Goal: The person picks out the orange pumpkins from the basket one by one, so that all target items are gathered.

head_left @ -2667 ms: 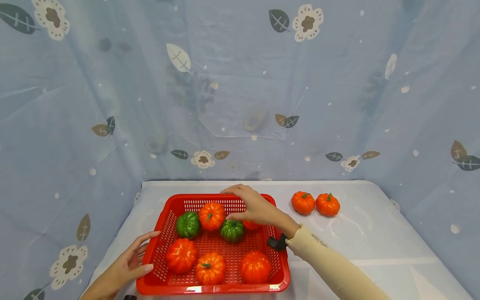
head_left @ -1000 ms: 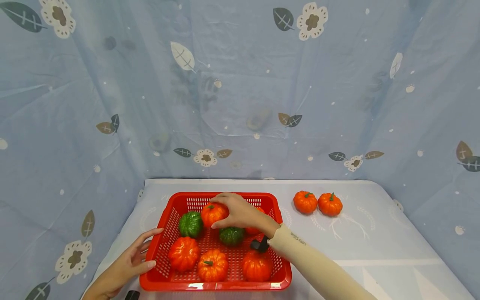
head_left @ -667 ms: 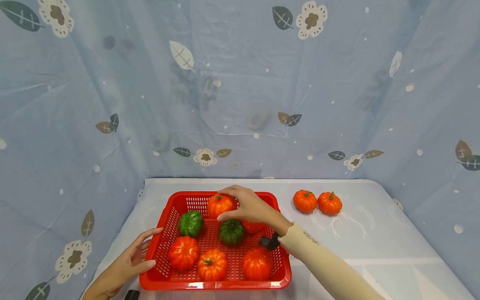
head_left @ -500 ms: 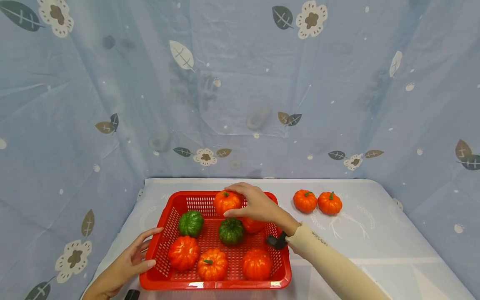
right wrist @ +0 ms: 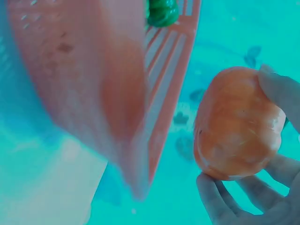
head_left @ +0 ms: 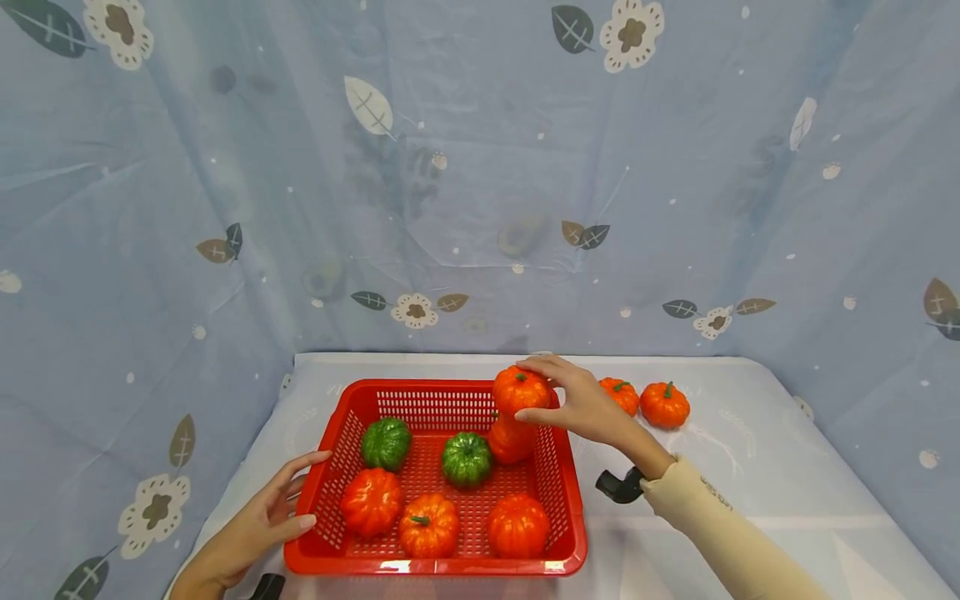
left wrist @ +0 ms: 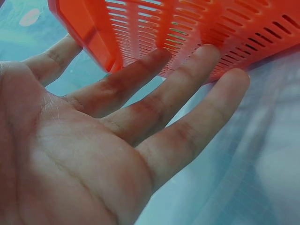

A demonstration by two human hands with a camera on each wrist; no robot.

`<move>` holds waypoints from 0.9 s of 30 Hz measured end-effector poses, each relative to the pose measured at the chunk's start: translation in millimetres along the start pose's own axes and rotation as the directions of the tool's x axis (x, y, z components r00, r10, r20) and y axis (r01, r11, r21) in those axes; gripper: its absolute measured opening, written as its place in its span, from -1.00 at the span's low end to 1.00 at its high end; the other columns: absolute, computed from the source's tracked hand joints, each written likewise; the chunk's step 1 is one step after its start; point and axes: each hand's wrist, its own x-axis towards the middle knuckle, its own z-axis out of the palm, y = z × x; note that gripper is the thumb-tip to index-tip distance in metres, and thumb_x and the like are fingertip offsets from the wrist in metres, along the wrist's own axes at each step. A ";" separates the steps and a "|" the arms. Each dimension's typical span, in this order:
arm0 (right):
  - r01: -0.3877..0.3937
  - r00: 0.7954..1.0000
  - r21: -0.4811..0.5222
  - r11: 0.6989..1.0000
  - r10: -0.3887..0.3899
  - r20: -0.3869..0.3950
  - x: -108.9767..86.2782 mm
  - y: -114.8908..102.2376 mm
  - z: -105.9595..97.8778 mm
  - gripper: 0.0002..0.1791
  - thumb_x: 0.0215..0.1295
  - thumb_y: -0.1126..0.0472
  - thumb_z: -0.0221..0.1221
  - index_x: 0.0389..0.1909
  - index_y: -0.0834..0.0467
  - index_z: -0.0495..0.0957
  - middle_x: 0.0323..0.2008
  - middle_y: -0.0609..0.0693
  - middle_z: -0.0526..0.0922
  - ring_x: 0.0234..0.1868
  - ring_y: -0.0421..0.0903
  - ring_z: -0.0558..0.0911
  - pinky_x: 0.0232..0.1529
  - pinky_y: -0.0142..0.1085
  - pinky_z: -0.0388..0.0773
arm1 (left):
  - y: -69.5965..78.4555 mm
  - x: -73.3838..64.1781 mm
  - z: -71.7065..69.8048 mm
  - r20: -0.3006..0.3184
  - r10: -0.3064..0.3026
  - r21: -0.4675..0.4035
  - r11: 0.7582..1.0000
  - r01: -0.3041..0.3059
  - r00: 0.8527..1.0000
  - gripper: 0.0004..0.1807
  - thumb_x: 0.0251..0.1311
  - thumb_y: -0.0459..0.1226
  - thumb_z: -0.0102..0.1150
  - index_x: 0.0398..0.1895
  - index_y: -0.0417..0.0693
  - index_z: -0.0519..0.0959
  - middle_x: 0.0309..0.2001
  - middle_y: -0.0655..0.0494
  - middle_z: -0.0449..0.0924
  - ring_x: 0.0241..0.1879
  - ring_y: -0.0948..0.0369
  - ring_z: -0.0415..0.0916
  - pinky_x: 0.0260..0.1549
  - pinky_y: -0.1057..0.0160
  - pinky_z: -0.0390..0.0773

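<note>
My right hand (head_left: 583,402) grips a small orange pumpkin (head_left: 519,391) between thumb and fingers, above the back right corner of the red basket (head_left: 435,567). In the right wrist view the pumpkin (right wrist: 239,124) hangs in the fingers beside the basket wall (right wrist: 117,93). My left hand (head_left: 264,527) lies along the basket's left side, its thumb and index fingertip at the rim. The left wrist view shows its fingers (left wrist: 154,103) spread and nearly straight against the slotted wall. Inside the basket are two green pumpkins (head_left: 386,443) (head_left: 467,459) and several orange ones (head_left: 429,525).
On the white-covered table (head_left: 720,500), right of the basket, sit two orange pumpkins, one (head_left: 664,405) in full view and the other (head_left: 621,395) partly behind my right hand. A blue patterned curtain (head_left: 480,208) encloses the back and sides.
My right hand closed on the orange pumpkin at the back of the basket, lifted it and carried it right to the back right corner. The left hand stayed at the basket's side.
</note>
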 end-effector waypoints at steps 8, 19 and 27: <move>-0.041 0.994 0.002 0.999 0.041 -0.103 -30.3 27.4 -25.1 -0.14 0.07 -0.21 0.51 0.40 -0.06 0.50 0.33 -0.11 0.51 0.17 -0.08 0.60 0.13 -0.01 0.62 | 1.0 -0.8 -0.5 0.004 0.018 0.000 1.000 -0.018 1.000 -0.11 0.25 -0.24 0.32 0.59 0.13 0.09 0.56 -0.24 -0.01 0.36 -0.27 0.28 -0.03 -0.04 0.70; -0.153 0.971 0.017 0.988 0.153 -0.183 -62.1 59.5 -44.0 -0.17 0.11 -0.14 0.52 0.41 -0.08 0.47 0.38 -0.04 0.46 0.21 0.05 0.58 0.09 0.05 0.64 | 1.0 -1.0 0.6 0.006 0.016 -0.008 1.000 -0.016 1.000 -0.11 0.25 -0.25 0.31 0.59 0.14 0.08 0.56 -0.23 -0.02 0.36 -0.27 0.29 -0.04 -0.04 0.70; -0.256 0.942 0.003 0.967 0.250 -0.222 -87.4 82.1 -60.8 -0.16 0.13 -0.11 0.51 0.42 -0.01 0.45 0.40 0.08 0.43 0.27 0.20 0.50 0.15 0.24 0.56 | 1.1 -0.4 0.7 0.007 0.017 0.002 1.000 -0.017 1.000 -0.11 0.25 -0.25 0.32 0.58 0.14 0.08 0.56 -0.21 -0.02 0.37 -0.27 0.27 -0.03 -0.03 0.70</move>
